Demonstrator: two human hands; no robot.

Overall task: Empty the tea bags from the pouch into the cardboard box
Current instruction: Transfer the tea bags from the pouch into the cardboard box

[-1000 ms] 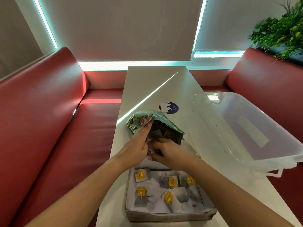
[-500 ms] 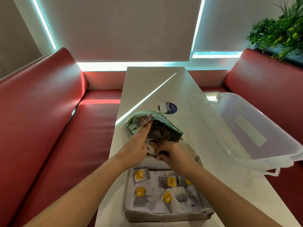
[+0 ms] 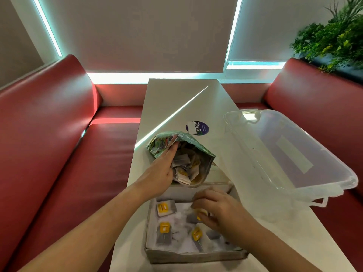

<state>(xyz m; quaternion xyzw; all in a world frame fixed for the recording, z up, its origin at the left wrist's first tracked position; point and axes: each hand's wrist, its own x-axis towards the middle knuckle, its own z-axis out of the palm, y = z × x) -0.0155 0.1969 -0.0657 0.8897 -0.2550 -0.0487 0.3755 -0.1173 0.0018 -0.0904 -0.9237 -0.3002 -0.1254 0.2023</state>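
A green patterned pouch [image 3: 161, 143] lies on the white table [image 3: 182, 99], its mouth open toward me and several tea bags [image 3: 184, 169] showing inside. My left hand [image 3: 161, 169] holds the pouch's left edge, fingers along its rim. Just in front sits the cardboard box [image 3: 194, 256] with several tea bags [image 3: 164, 227] with yellow tags lying on white paper. My right hand [image 3: 216, 207] hovers over the box's far right part, fingers curled round a tea bag with a yellow tag.
A clear plastic bin [image 3: 290, 154] lies tilted at the table's right edge. A round dark sticker [image 3: 197, 128] is on the table beyond the pouch. Red bench seats [image 3: 59, 146] flank the table on both sides; a plant [image 3: 334, 36] is at the far right.
My right hand has drawn out of the pouch's mouth with a tea bag and come down over the box. The left hand stays on the pouch.
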